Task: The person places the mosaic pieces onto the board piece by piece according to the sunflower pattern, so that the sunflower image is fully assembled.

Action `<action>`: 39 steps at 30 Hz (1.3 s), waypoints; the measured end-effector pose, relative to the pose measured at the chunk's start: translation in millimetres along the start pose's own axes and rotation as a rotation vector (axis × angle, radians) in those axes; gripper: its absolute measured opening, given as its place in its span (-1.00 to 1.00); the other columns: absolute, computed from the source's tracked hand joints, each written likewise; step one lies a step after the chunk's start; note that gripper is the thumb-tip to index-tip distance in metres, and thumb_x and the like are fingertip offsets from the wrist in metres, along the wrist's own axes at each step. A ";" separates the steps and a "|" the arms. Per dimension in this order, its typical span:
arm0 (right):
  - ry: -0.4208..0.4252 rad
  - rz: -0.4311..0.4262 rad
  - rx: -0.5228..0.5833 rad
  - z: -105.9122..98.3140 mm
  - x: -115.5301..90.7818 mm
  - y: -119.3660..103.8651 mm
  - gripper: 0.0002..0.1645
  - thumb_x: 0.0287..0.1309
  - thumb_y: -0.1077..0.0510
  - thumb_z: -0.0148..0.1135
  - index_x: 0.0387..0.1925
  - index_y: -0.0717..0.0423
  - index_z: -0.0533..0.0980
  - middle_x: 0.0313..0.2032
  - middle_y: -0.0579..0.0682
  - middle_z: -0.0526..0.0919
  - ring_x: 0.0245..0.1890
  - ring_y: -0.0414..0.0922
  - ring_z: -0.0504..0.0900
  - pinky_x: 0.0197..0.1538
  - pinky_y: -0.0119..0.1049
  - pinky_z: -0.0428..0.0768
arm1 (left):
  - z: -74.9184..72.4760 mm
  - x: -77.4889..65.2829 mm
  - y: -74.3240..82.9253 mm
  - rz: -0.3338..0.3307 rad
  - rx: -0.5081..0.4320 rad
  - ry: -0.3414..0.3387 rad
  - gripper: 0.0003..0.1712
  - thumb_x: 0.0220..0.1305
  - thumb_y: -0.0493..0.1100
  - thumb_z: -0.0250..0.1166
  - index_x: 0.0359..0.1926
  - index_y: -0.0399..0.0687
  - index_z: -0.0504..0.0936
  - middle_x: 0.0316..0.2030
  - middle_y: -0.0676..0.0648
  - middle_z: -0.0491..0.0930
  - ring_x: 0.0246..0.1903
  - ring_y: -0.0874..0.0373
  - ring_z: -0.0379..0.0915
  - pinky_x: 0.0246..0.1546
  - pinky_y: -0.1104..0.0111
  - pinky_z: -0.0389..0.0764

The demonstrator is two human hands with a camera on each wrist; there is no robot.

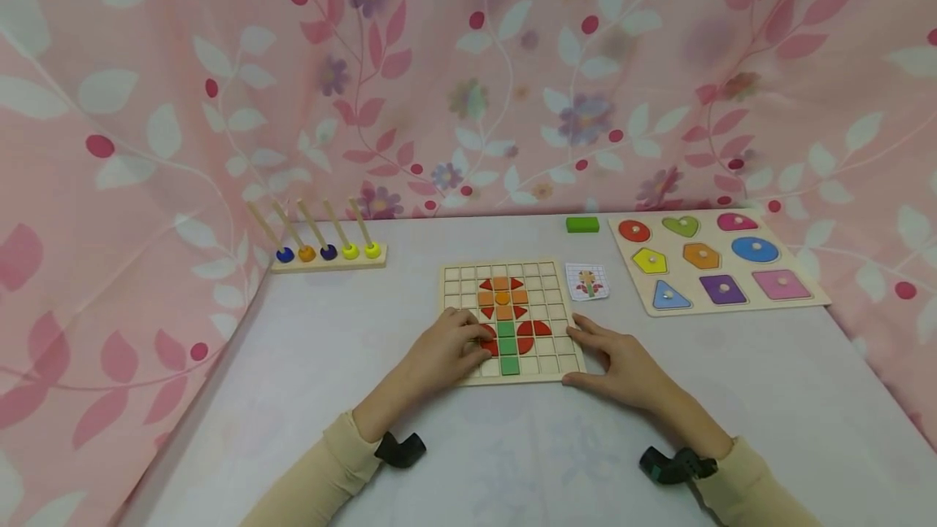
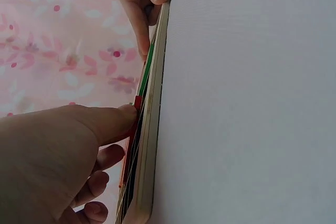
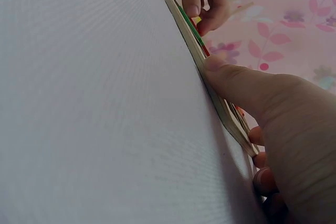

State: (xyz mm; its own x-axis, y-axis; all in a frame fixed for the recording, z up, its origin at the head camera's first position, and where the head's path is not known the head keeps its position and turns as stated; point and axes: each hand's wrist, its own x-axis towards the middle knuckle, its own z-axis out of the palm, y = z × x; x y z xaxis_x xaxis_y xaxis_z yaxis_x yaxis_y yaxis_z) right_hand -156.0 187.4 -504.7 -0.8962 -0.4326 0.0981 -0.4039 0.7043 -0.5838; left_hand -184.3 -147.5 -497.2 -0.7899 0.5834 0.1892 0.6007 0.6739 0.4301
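A square wooden grid board point(image 1: 544, 299) lies flat on the table. My left hand point(image 1: 445, 350) is over its left side, thumb and fingertips pinching a red quarter-circle piece point(image 1: 488, 349) beside the column of green squares point(image 1: 509, 365). The fingers partly hide that piece; in the left wrist view the thumb is right at a red edge point(image 2: 138, 102). My right hand point(image 1: 631, 364) holds the board's near right corner, thumb at the front edge and fingers at the right edge. Orange squares point(image 1: 500, 283), red triangles and a yellow-orange circle point(image 1: 502, 298) form a flower above the green column.
A small pattern card point(image 1: 586, 282) lies right of the board, a green block point(image 1: 582, 224) behind it. At right is a knobbed shape puzzle point(image 1: 757, 299); at back left, a peg stand point(image 1: 329, 264) with coloured beads. A floral curtain point(image 1: 468, 104) borders the table.
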 end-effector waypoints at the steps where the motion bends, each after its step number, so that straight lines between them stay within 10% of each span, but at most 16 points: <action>1: 0.001 0.000 -0.001 0.0 0.1 0.0 0.03 0.10 -0.35 0.57 0.43 0.15 0.53 0.53 0.15 0.40 0.49 0.21 0.41 0.36 0.17 0.47 | -0.4 0.0 0.2 -0.005 -0.004 0.006 -0.77 0.40 -0.03 0.48 0.00 0.04 0.83 -0.08 0.05 0.65 -0.05 0.13 0.44 -0.05 0.28 0.55; 15: 0.010 -0.009 -0.010 -1.5 0.0 -0.3 0.02 0.08 -0.33 0.59 0.42 0.17 0.53 0.52 0.18 0.41 0.47 0.21 0.43 0.36 0.18 0.47 | -5.0 1.4 10.1 -0.029 -0.011 0.012 -0.77 0.41 -0.06 0.46 0.03 0.08 0.84 -0.08 0.03 0.64 -0.06 0.13 0.42 -0.09 0.27 0.54; 24: 0.006 -0.018 -0.008 -0.5 -0.9 -0.2 -0.01 0.12 -0.31 0.58 0.42 0.17 0.54 0.52 0.17 0.41 0.47 0.20 0.44 0.35 0.18 0.48 | -15.5 -18.6 4.4 -0.264 -0.045 0.128 -0.15 0.35 0.19 0.46 0.47 -0.19 0.49 0.33 -0.19 0.56 0.26 -0.15 0.41 0.27 0.00 0.48; 31: 0.013 -0.030 -0.019 -0.3 -0.7 0.2 -0.04 0.10 -0.31 0.59 0.38 0.15 0.58 0.51 0.22 0.42 0.45 0.23 0.45 0.33 0.18 0.50 | -15.2 -52.4 -7.0 -0.364 -0.051 -0.051 0.33 -0.02 0.39 0.63 0.61 -0.18 0.30 0.60 -0.21 0.24 0.23 -0.11 0.26 0.20 0.04 0.45; 39: 0.021 -0.024 -0.023 0.7 -0.8 -0.2 -0.05 0.09 -0.34 0.58 0.37 0.11 0.59 0.50 0.21 0.42 0.45 0.24 0.45 0.32 0.20 0.50 | -13.0 -59.2 -16.5 -0.335 -0.138 -0.033 0.24 0.05 0.28 0.65 0.61 -0.11 0.30 0.64 -0.10 0.14 0.16 0.01 0.21 0.14 0.11 0.42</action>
State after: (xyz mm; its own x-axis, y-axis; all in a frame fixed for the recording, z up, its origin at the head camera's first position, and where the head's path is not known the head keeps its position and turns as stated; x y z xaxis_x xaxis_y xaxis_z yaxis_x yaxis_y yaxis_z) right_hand -155.1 187.2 -505.3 -0.8898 -0.4378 0.1284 -0.4290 0.7068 -0.5624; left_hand -149.0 -199.0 -504.0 -0.9343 0.3563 -0.0101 0.2851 0.7640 0.5788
